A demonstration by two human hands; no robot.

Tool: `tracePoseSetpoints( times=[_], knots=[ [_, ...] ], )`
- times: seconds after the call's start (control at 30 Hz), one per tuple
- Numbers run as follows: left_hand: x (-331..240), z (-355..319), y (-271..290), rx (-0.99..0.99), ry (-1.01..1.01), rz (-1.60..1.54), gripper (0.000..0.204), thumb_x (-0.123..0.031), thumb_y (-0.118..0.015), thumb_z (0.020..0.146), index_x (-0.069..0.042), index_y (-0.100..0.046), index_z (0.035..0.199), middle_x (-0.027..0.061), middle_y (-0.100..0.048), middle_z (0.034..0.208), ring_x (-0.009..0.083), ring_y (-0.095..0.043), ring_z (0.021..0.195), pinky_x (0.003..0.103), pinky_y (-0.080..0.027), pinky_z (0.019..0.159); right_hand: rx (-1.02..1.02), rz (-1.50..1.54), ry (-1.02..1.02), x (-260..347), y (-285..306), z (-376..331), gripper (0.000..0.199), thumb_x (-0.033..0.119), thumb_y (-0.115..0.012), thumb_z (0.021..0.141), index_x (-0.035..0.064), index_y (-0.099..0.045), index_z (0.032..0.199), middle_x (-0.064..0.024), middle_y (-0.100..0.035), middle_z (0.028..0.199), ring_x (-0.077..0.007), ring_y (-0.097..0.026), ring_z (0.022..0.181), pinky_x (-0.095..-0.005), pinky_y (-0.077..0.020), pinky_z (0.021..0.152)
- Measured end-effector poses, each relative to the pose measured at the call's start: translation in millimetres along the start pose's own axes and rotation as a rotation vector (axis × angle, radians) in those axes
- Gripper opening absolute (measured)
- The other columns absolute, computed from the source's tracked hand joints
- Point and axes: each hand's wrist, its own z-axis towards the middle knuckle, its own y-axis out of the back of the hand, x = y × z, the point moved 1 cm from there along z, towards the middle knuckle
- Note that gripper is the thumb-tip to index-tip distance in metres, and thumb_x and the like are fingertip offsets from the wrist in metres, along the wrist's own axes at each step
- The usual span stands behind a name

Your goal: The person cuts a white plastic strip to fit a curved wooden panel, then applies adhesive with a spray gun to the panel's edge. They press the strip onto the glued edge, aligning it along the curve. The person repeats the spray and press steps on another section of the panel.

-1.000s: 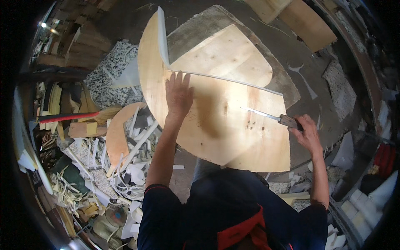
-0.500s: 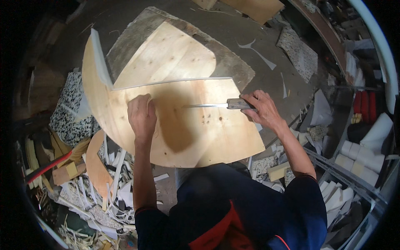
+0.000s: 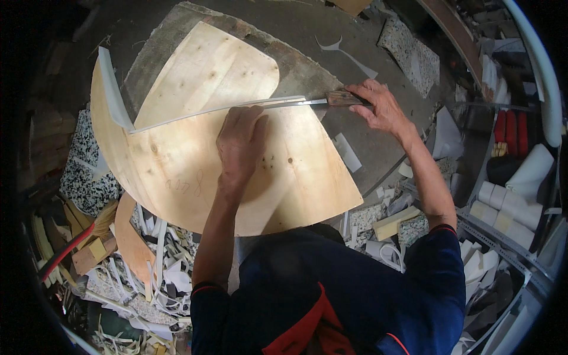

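Observation:
A large curved plywood panel (image 3: 177,151) lies in front of my body, with pencil marks and a few small holes on its face. White foam edging (image 3: 115,94) runs along its raised left part and its far edge. My right hand (image 3: 381,109) grips a long thin knife (image 3: 342,99) by its wooden handle. The blade points left and lies along the far edge, against the edging. My left hand (image 3: 239,142) is at that same edge, near the blade's tip, its fingers bent together. What they pinch is hidden.
Beyond the panel, another plywood piece (image 3: 207,71) lies on a worn grey board (image 3: 151,53). Foam offcuts and strips (image 3: 171,278) heap up at the lower left. On the right stands a metal rack (image 3: 491,248) with white rolls (image 3: 503,222). Speckled foam (image 3: 408,56) lies farther off.
The knife has moved from above the panel's middle to its far edge. My left hand has shifted right and away from me to that edge. The panel appears farther left.

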Motion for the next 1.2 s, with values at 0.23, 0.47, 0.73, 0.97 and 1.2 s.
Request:
tracePoseSetpoints(
  times=[0.23, 0.47, 0.73, 0.97, 1.2],
  knots=[
    [-6.5, 5.1, -19.2, 0.013, -0.007, -0.014, 0.021, -0.003, -0.076, 0.084, -0.008, -0.071, 0.103, 0.0102, -0.07, 0.1, 0.0263, -0.067, 0.083, 0.036, -0.056, 0.073, 0.038, -0.078, 0.01, -7.3, 1.6, 10.2, 0.044, 0.023, -0.076, 0.084, 0.0096, -0.065, 0.125, -0.0118, -0.059, 0.102, -0.0312, -0.057, 0.099, -0.043, -0.0427, 0.088],
    [-23.8, 20.4, -52.4, 0.084, -0.073, 0.155, 0.027, -0.005, -0.073, 0.084, -0.011, -0.067, 0.11, 0.0098, -0.065, 0.106, 0.0308, -0.065, 0.097, 0.042, -0.055, 0.082, 0.021, -0.065, 0.057, -13.1, 0.0, 16.0, 0.046, 0.023, -0.077, 0.083, 0.0113, -0.065, 0.126, -0.0112, -0.06, 0.104, -0.0309, -0.058, 0.101, -0.0437, -0.0424, 0.088],
    [-30.0, 19.4, -72.0, 0.211, 0.079, 0.174, 0.02, -0.011, -0.067, 0.092, -0.011, -0.067, 0.111, 0.0086, -0.063, 0.108, 0.0301, -0.066, 0.099, 0.042, -0.055, 0.082, 0.007, 0.027, 0.033, -23.1, -0.9, 10.4, 0.047, 0.022, -0.079, 0.082, 0.0105, -0.066, 0.125, -0.0113, -0.06, 0.103, -0.0306, -0.058, 0.101, -0.0423, -0.0428, 0.088],
    [-31.2, 23.4, -73.3, 0.264, 0.083, 0.222, 0.019, -0.008, -0.064, 0.091, -0.012, -0.069, 0.109, 0.0086, -0.064, 0.105, 0.0296, -0.066, 0.098, 0.042, -0.055, 0.081, 0.023, -0.032, 0.039, -20.1, 0.0, 14.7, 0.047, 0.023, -0.079, 0.082, 0.0101, -0.066, 0.125, -0.0109, -0.061, 0.104, -0.0293, -0.058, 0.101, -0.0421, -0.0429, 0.087],
    [-21.5, 12.9, -67.8, 0.226, 0.031, 0.222, 0.02, -0.003, -0.063, 0.083, -0.009, -0.07, 0.1, 0.0089, -0.064, 0.103, 0.0294, -0.065, 0.098, 0.042, -0.056, 0.08, -0.01, -0.011, 0.086, -7.5, 1.5, 17.4, 0.044, 0.027, -0.077, 0.082, 0.0075, -0.067, 0.12, -0.0126, -0.062, 0.1, -0.0324, -0.059, 0.097, -0.0434, -0.0439, 0.084]
  ],
)
